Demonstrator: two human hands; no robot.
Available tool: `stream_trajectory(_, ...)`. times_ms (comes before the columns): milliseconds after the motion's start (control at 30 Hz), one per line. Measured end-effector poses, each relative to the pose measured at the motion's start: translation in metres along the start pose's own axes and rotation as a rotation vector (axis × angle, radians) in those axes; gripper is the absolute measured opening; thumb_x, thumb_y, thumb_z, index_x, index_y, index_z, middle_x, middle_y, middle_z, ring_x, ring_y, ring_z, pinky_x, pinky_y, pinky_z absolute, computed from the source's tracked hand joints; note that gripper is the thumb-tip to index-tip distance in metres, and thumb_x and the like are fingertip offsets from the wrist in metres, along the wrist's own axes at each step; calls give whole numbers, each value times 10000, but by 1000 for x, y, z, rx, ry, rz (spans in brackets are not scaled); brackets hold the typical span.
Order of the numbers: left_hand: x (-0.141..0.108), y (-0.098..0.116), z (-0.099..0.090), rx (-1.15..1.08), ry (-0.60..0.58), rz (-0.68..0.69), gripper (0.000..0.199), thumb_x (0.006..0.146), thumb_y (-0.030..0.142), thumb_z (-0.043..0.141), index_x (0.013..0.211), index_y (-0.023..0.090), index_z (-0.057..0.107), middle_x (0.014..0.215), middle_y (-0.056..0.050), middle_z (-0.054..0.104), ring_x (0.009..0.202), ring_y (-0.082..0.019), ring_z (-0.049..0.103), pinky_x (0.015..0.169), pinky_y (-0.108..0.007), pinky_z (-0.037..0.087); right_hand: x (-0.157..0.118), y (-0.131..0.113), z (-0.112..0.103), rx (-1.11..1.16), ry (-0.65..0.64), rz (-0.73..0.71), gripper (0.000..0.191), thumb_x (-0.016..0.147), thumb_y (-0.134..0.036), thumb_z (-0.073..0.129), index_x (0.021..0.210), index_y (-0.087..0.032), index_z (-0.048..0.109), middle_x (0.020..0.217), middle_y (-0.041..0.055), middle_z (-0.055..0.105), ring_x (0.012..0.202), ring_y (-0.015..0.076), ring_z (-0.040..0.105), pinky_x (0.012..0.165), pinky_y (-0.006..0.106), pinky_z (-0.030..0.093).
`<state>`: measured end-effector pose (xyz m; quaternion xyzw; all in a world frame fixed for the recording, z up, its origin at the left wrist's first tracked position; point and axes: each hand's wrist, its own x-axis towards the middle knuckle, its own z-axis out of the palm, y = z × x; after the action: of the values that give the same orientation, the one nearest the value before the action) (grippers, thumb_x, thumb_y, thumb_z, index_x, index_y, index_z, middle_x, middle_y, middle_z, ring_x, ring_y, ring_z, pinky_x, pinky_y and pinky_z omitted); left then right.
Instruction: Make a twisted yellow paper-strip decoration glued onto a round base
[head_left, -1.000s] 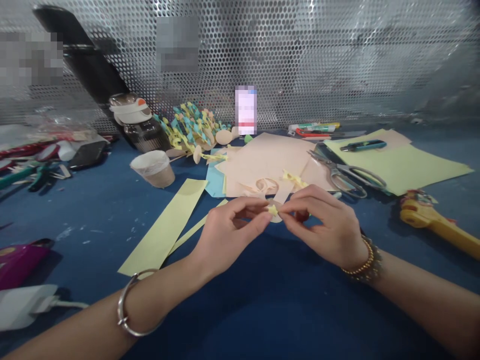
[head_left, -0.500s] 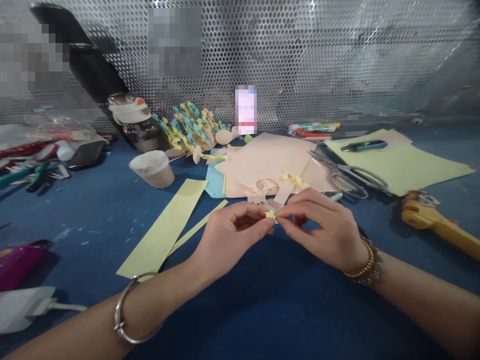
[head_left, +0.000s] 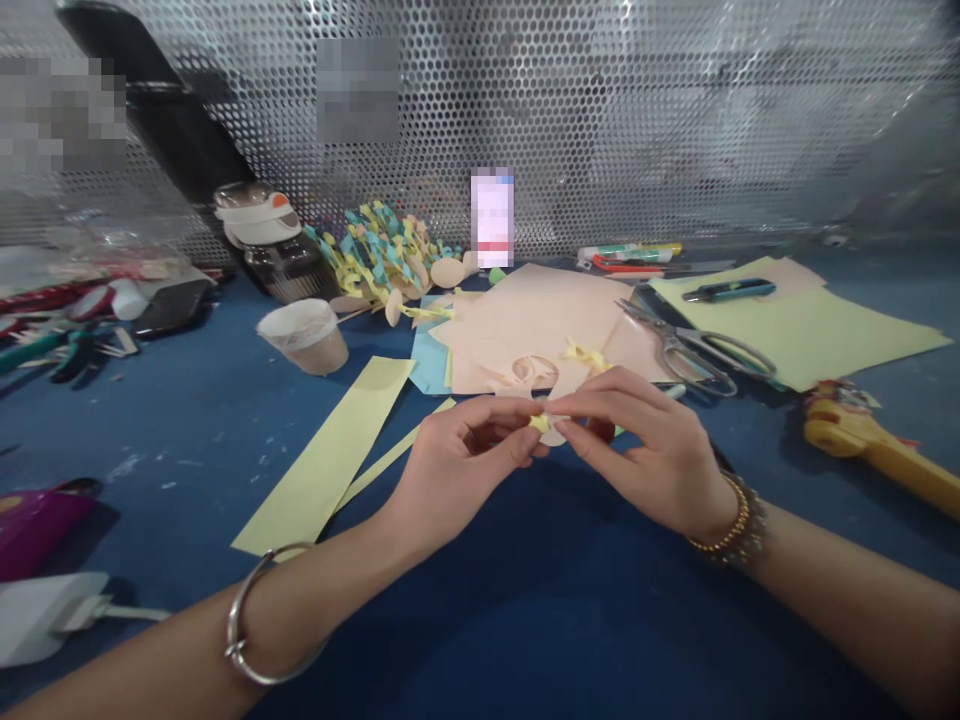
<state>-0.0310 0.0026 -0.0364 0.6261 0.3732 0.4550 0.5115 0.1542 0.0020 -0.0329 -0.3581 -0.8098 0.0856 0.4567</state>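
Both my left hand (head_left: 457, 465) and right hand (head_left: 645, 455) pinch a tiny yellow paper piece (head_left: 538, 423), light and easily crushed, so I judge only its edges should be held.

text: none legible | white upright card with red stripe (head_left: 492, 217): blurred out | perforated metal wall (head_left: 675, 120): patches pixelated, nothing read

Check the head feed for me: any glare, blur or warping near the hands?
Head view: glare streaks the perforated metal wall; wide-angle warping bends the frame edges; both forearms shade the blue table; the left hand and right hand look fairly sharp, but the tiny yellow paper piece they pinch is too small to resolve.
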Motion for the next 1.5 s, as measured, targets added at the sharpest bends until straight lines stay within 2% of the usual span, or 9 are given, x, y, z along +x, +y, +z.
stream_trajectory(133,0,-1,0,-19,-20,-9,197,798,172,633,995,180,637,799,-31,710,715,-147,703,666,-238,601,-1,2,0,-11,-10,-22,140,818,-117,600,914,-190,672,855,47,617,655,120,588,545,251,512)
stream_trajectory(333,0,0,1,-21,-1,-29,120,797,152,622,915,158,641,778,-38,722,697,-152,710,661,-244,609,-2,3,-1,-44,-41,-15,116,817,-125,605,886,-194,668,855,33,618,657,110,586,562,242,512)
stream_trajectory(600,0,2,2,-32,-13,-4,155,779,123,636,923,173,669,755,-14,735,703,-141,711,670,-217,601,0,-4,0,-50,6,-18,80,775,-85,619,790,-147,668,796,24,611,536,57,532,513,202,484)
stream_trajectory(733,-1,2,1,-41,-3,-18,227,755,135,675,970,206,674,796,10,730,743,-119,699,708,-191,577,-1,-3,1,-22,22,-24,84,784,-82,617,810,-135,678,799,35,612,569,64,555,516,196,489)
stream_trajectory(933,-2,2,0,-60,19,-62,195,767,173,676,958,209,669,790,20,714,743,-98,683,693,-156,548,0,-2,2,5,-3,-23,89,764,-94,643,833,-129,686,819,44,610,559,66,549,511,206,497)
stream_trajectory(1100,-1,2,0,-89,7,-77,229,765,150,668,987,192,638,800,15,695,752,-104,678,706,-174,546,-1,-2,0,-25,8,2,140,781,-99,623,906,-122,682,842,55,614,556,74,550,525,230,501)
stream_trajectory(1267,-1,1,0,-105,-16,-100,276,770,141,656,1032,173,576,822,-1,690,774,-120,679,726,-203,546,0,0,2,-24,-13,-10,94,803,-110,620,860,-136,690,825,49,608,603,83,567,542,217,505)
stream_trajectory(1500,1,-1,0,-85,-14,-103,250,759,159,670,996,167,594,842,-16,691,784,-134,678,744,-232,544,0,1,1,-58,-35,4,92,821,-132,612,870,-136,690,836,52,611,636,95,591,554,224,501)
